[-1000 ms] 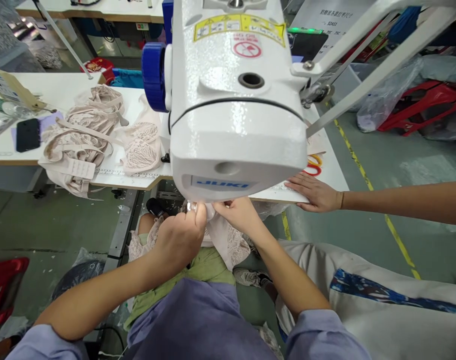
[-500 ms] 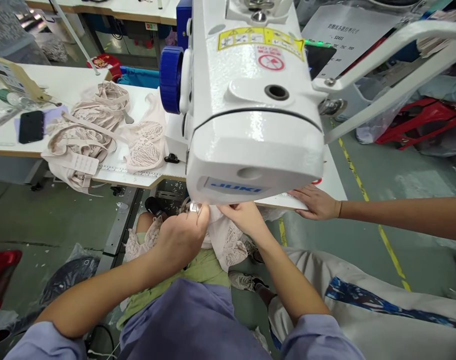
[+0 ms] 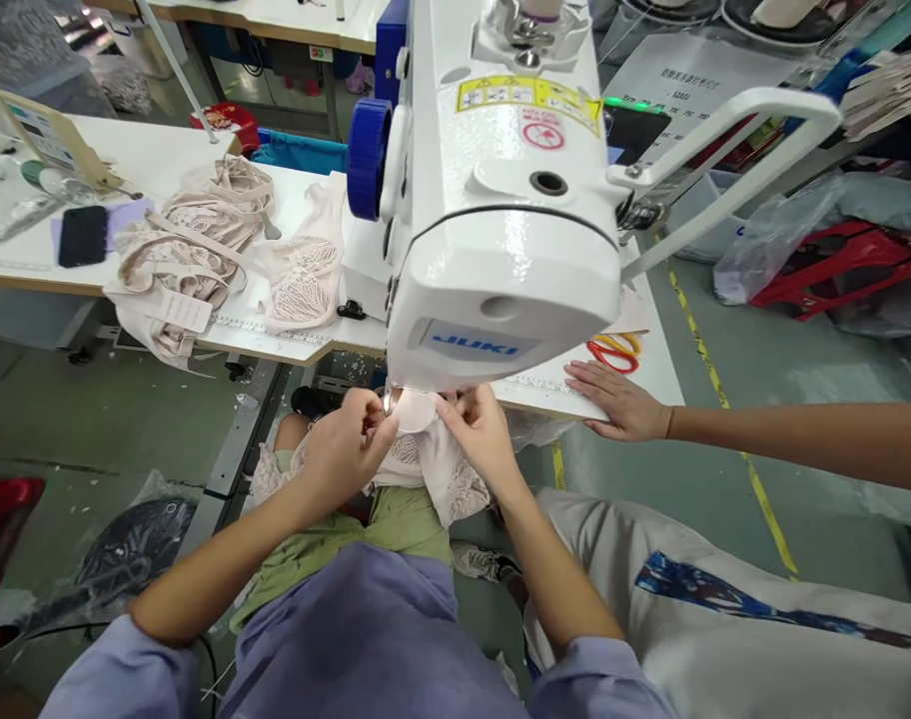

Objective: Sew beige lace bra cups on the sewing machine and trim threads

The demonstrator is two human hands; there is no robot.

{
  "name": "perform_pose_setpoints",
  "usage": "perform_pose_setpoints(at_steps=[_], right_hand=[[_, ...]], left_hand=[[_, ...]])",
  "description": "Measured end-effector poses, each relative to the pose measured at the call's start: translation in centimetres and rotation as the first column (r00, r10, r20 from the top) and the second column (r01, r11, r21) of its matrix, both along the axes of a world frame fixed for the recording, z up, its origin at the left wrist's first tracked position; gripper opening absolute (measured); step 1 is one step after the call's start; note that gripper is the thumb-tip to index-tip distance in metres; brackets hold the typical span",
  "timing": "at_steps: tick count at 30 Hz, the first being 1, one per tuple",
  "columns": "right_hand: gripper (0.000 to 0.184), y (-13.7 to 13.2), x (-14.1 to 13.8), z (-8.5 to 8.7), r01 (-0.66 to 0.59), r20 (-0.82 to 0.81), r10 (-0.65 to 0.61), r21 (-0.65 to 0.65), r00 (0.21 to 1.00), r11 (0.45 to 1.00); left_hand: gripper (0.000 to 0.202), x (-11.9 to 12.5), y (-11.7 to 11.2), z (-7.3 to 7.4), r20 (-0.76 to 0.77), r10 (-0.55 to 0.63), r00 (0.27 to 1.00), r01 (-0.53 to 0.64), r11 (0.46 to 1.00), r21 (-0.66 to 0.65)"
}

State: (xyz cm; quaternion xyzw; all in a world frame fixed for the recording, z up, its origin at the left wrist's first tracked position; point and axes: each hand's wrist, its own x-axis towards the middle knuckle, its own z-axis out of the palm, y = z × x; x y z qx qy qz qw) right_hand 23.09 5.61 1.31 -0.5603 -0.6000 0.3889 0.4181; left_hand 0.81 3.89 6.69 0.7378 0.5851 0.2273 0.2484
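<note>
Below the needle end of a white sewing machine (image 3: 500,290), a beige lace bra (image 3: 459,489) hangs over the table's front edge and down toward the lap. My left hand (image 3: 351,439) pinches its fabric at the left, close beside the metal presser part. At the right, my right hand (image 3: 481,434) grips the same bra between thumb and bent fingers. A smooth pale patch of the cloth lies stretched between the two hands. The needle itself is hidden under the machine head.
Several beige lace bras (image 3: 193,250) lie heaped on the left of the white table, near a black phone (image 3: 83,237). Red and orange-handled scissors (image 3: 615,350) rest at the right. A co-worker's hand (image 3: 620,401) lies on the table's right edge. A red stool (image 3: 845,255) stands behind.
My left hand has turned and opened its grip somewhat, and the pale cloth between my hands now shows. The view has shifted slightly, bringing the scissors into sight.
</note>
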Motion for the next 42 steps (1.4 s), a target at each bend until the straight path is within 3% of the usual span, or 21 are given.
perform_pose_setpoints(at_steps=[1,3,6,8,9,12,14,16,17,19,22,25,27,30,32,35,38,39,42], right_hand=[[0.031,-0.9,0.0,0.1,-0.004,0.005,0.004,-0.022,1.000,1.000],[0.030,-3.2,-0.2,0.4,-0.026,0.017,0.027,-0.065,0.999,0.998],[0.031,-7.2,-1.3,1.0,-0.105,-0.053,0.100,-0.120,0.994,0.987],[0.030,-9.3,-2.7,1.4,-0.172,-0.150,0.148,-0.160,0.977,0.972],[0.031,-9.9,-3.5,1.4,-0.194,-0.192,0.161,-0.171,0.968,0.966],[0.030,-9.7,-7.0,1.1,-0.276,-0.256,0.235,-0.137,0.938,0.951],[0.035,-8.2,-9.8,0.6,-0.369,-0.313,0.328,-0.080,0.891,0.926],[0.056,-6.2,-12.8,-0.1,-0.435,-0.489,0.341,-0.090,0.803,0.896],[0.062,-5.3,-14.1,-0.5,-0.448,-0.604,0.282,-0.141,0.746,0.883],[0.056,-4.1,-15.9,-1.7,-0.448,-0.772,0.075,-0.284,0.631,0.848],[0.035,-3.9,-16.2,-3.9,-0.328,-0.802,-0.159,-0.405,0.575,0.853],[0.026,-5.5,-14.8,-6.2,-0.084,-0.692,-0.202,-0.356,0.693,0.931],[0.021,-6.8,-14.0,-7.5,0.022,-0.524,-0.151,-0.244,0.839,0.970],[0.015,-8.3,-13.6,-8.9,-0.001,-0.195,-0.001,-0.009,0.981,1.000],[0.018,-8.9,-13.0,-9.1,-0.088,0.027,0.086,0.104,0.996,0.991],[0.024,-9.8,-9.0,-8.1,-0.183,0.229,0.147,0.147,0.962,0.972],[0.033,-11.0,-0.8,-6.7,-0.251,0.298,0.196,0.156,0.934,0.955],[0.040,-11.4,2.1,-6.4,-0.451,0.385,0.366,0.156,0.847,0.879],[0.056,-11.6,7.7,-6.3,-0.591,0.486,0.457,0.161,0.745,0.791]], left_hand=[[0.034,-0.4,0.0,-0.1,0.091,0.019,0.996,-0.010,0.995,-0.096],[0.041,-1.2,0.2,-0.4,0.246,-0.037,0.969,0.106,0.956,-0.273],[0.045,-2.1,0.0,-1.1,0.474,-0.178,0.862,0.404,0.806,-0.433],[0.045,-2.7,-0.6,-1.3,0.615,-0.127,0.778,0.488,0.739,-0.465],[0.044,-3.1,-1.0,-1.2,0.656,-0.062,0.753,0.478,0.736,-0.479],[0.040,-5.4,-2.4,0.1,0.641,0.114,0.759,0.284,0.828,-0.484],[0.038,-7.4,-3.1,1.4,0.564,0.135,0.815,0.154,0.888,-0.434],[0.039,-9.2,-3.6,2.3,0.474,0.105,0.874,0.090,0.924,-0.371],[0.039,-9.9,-3.7,2.5,0.429,0.082,0.900,0.083,0.932,-0.352],[0.039,-10.9,-3.6,2.1,0.350,0.027,0.936,0.096,0.939,-0.331],[0.033,-11.1,-3.4,-0.5,0.214,-0.015,0.977,0.077,0.957,-0.280],[0.025,-9.9,-3.6,-4.2,0.068,0.150,0.986,-0.142,0.983,-0.116],[0.027,-8.7,-4.0,-6.5,0.144,0.224,0.964,-0.194,0.961,-0.196],[0.035,-6.8,-4.5,-9.2,0.423,0.257,0.869,-0.025,0.877,-0.480],[0.037,-5.8,-4.7,-10.1,0.509,0.293,0.809,0.020,0.852,-0.523],[0.033,-4.9,-4.8,-10.1,0.523,0.318,0.791,-0.038,0.878,-0.477],[0.028,-4.6,-5.1,-8.7,0.525,0.255,0.812,-0.045,0.924,-0.379],[0.027,-4.5,-5.3,-8.2,0.526,0.217,0.823,-0.023,0.936,-0.350],[0.027,-4.2,-5.6,-6.8,0.534,0.142,0.833,0.053,0.941,-0.333]])
